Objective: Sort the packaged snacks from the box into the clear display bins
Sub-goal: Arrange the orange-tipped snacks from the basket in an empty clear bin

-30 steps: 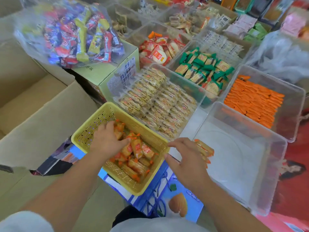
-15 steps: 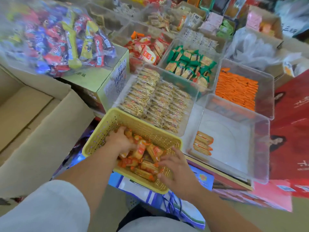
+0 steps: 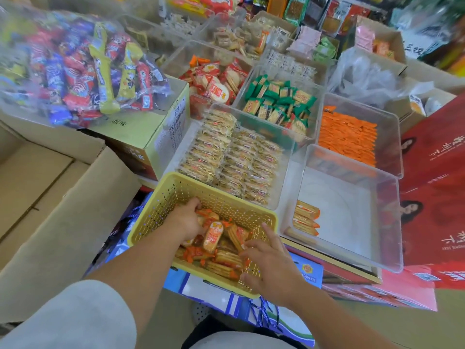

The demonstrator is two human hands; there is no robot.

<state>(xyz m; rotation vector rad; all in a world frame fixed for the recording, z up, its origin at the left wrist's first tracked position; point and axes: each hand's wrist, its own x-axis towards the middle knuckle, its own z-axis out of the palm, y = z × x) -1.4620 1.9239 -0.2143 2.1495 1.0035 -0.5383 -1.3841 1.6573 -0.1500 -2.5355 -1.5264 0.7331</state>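
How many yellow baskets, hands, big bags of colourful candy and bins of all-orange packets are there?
Yellow baskets: 1
Hands: 2, left hand and right hand
Big candy bags: 1
Bins of all-orange packets: 1
Total: 5

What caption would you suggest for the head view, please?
Left hand and right hand reach into orange-wrapped cracker packs in a yellow plastic basket.

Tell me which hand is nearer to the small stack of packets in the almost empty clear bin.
Right. The right hand is at the right end of the yellow basket, below and left of the stack. The left hand is in the basket's middle, farther left.
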